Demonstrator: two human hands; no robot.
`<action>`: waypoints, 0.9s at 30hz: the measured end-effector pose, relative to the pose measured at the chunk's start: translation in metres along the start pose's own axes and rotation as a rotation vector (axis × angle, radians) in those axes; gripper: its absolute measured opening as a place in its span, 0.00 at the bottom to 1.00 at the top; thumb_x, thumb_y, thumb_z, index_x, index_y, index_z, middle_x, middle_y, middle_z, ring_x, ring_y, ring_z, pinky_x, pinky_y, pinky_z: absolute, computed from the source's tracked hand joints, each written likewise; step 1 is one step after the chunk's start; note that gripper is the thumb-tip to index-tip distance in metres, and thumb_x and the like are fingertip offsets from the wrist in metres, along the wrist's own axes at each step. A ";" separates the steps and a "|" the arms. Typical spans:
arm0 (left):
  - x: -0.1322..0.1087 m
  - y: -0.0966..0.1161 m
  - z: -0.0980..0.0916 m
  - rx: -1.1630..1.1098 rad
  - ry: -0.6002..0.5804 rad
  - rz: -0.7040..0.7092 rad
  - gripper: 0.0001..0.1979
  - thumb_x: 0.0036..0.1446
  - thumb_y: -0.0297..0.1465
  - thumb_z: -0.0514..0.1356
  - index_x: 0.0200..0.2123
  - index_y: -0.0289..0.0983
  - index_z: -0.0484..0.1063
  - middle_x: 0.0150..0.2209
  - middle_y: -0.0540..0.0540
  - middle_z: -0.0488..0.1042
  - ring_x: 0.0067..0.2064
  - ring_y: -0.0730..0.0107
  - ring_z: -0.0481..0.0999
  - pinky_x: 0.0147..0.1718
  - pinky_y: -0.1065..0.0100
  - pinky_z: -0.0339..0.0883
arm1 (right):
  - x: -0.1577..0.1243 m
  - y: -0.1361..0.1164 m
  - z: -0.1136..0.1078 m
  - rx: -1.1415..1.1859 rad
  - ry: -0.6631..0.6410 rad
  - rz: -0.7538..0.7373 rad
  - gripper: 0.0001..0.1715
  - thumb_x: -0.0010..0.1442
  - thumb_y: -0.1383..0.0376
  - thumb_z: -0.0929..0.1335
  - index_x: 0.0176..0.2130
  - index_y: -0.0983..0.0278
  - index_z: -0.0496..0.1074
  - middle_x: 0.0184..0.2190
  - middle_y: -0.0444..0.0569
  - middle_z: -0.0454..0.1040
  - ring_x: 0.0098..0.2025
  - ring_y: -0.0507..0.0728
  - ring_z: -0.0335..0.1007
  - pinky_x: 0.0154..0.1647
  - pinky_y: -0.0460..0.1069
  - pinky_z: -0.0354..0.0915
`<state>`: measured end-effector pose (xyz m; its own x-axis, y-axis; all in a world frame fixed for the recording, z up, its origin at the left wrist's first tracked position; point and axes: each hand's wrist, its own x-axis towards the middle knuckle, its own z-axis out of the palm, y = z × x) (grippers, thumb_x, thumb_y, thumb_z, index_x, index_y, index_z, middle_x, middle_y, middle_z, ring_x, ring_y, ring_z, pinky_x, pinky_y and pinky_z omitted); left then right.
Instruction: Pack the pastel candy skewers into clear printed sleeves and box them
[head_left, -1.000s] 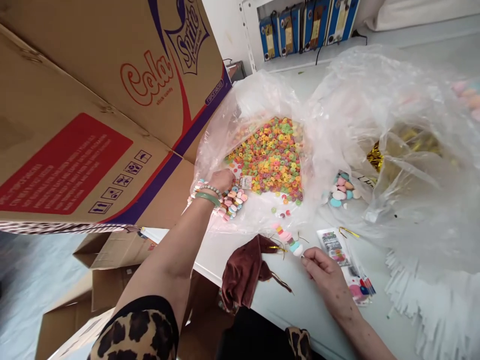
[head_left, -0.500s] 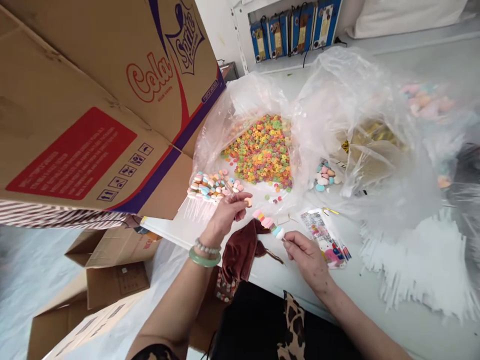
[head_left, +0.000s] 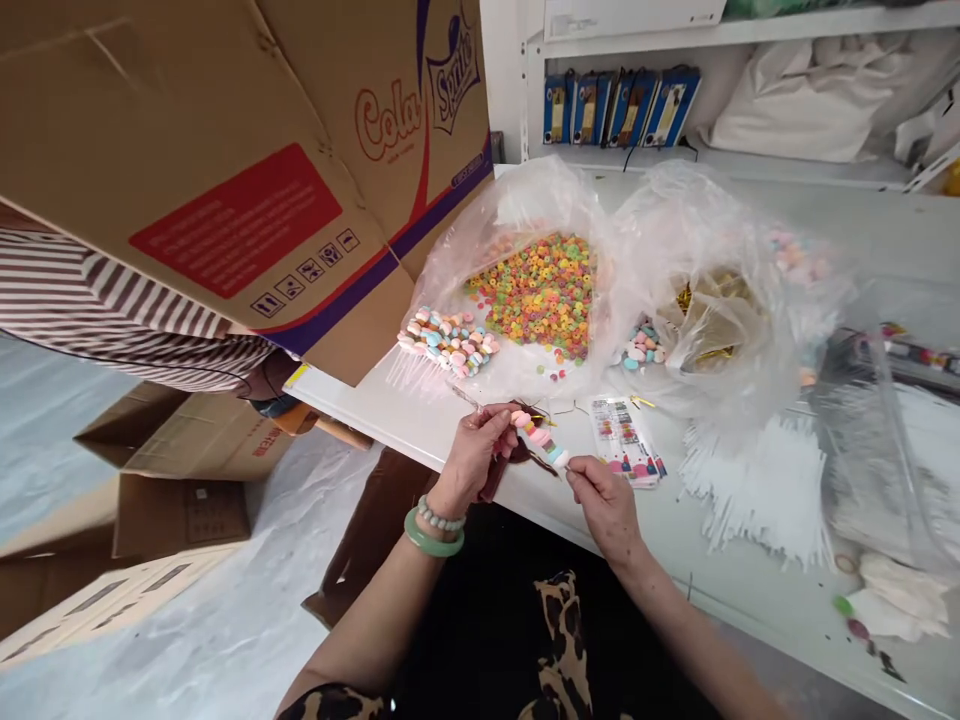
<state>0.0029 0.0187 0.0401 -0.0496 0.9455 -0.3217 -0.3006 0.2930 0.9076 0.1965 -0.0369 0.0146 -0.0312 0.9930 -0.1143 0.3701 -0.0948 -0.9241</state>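
The box (head_left: 247, 120) is matt cardboard, the bags (head_left: 559, 190) thin, crinkled, glossy plastic. The worktop (head_left: 787, 620) looks smooth, faintly shiny; the threaded sweets (head_left: 538, 435) matt; the bangle (head_left: 431, 546) polished.

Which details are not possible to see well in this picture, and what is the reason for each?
Head view: candy string, ends covered by left hand and right hand.
Head view: golden bundle, partly veiled by wrinkled plastic bag.
Head view: small print on cardboard box, too blurred to read.
Head view: the box's upper part, cut off by the top edge.
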 end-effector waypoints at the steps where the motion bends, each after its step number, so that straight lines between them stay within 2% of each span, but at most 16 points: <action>1: -0.002 -0.002 -0.001 -0.022 -0.007 -0.004 0.16 0.48 0.40 0.67 0.35 0.33 0.77 0.19 0.50 0.70 0.18 0.79 0.63 0.18 0.75 0.54 | -0.002 0.000 0.000 -0.022 -0.001 -0.014 0.10 0.59 0.57 0.64 0.32 0.58 0.71 0.21 0.41 0.63 0.25 0.53 0.60 0.30 0.48 0.56; 8: -0.008 -0.009 -0.002 -0.097 -0.041 -0.025 0.17 0.46 0.39 0.68 0.36 0.33 0.75 0.18 0.52 0.69 0.19 0.79 0.63 0.20 0.74 0.59 | -0.013 0.004 0.003 -0.133 -0.003 -0.075 0.10 0.59 0.56 0.63 0.33 0.56 0.71 0.22 0.42 0.67 0.25 0.55 0.61 0.32 0.49 0.57; 13: -0.002 -0.031 -0.002 -0.129 0.025 -0.011 0.15 0.43 0.39 0.68 0.30 0.34 0.73 0.23 0.50 0.72 0.19 0.81 0.63 0.20 0.74 0.58 | -0.007 0.016 0.012 -0.183 -0.088 0.020 0.07 0.58 0.58 0.63 0.31 0.56 0.69 0.21 0.41 0.70 0.26 0.55 0.64 0.32 0.48 0.57; 17: 0.006 -0.053 -0.005 -0.008 0.044 -0.004 0.15 0.45 0.38 0.67 0.33 0.34 0.76 0.21 0.50 0.71 0.21 0.76 0.67 0.21 0.73 0.57 | 0.000 0.038 0.024 -0.104 -0.154 0.114 0.07 0.57 0.60 0.61 0.29 0.57 0.66 0.21 0.39 0.70 0.24 0.54 0.64 0.30 0.47 0.57; 20: 0.012 -0.070 -0.006 0.143 0.093 0.015 0.11 0.46 0.35 0.65 0.33 0.35 0.77 0.19 0.52 0.69 0.20 0.76 0.64 0.21 0.73 0.56 | 0.002 0.050 0.031 -0.017 -0.153 0.151 0.08 0.56 0.60 0.61 0.28 0.58 0.66 0.19 0.38 0.68 0.22 0.53 0.62 0.27 0.47 0.57; 23: 0.015 -0.085 -0.004 0.222 0.173 0.027 0.07 0.46 0.33 0.64 0.29 0.37 0.77 0.19 0.53 0.68 0.20 0.75 0.62 0.21 0.72 0.54 | 0.005 0.052 0.034 -0.006 -0.133 0.149 0.08 0.56 0.60 0.62 0.27 0.58 0.66 0.18 0.38 0.67 0.22 0.53 0.62 0.28 0.47 0.58; 27: 0.011 -0.098 0.002 0.272 0.257 0.057 0.05 0.48 0.32 0.63 0.29 0.38 0.76 0.22 0.51 0.70 0.24 0.73 0.65 0.23 0.73 0.56 | 0.009 0.047 0.035 -0.057 -0.120 0.122 0.10 0.56 0.60 0.62 0.25 0.58 0.65 0.17 0.38 0.67 0.23 0.53 0.63 0.31 0.48 0.58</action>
<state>0.0339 0.0009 -0.0519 -0.3067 0.9053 -0.2941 -0.0278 0.3003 0.9534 0.1813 -0.0347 -0.0425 -0.0921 0.9584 -0.2700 0.4300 -0.2063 -0.8789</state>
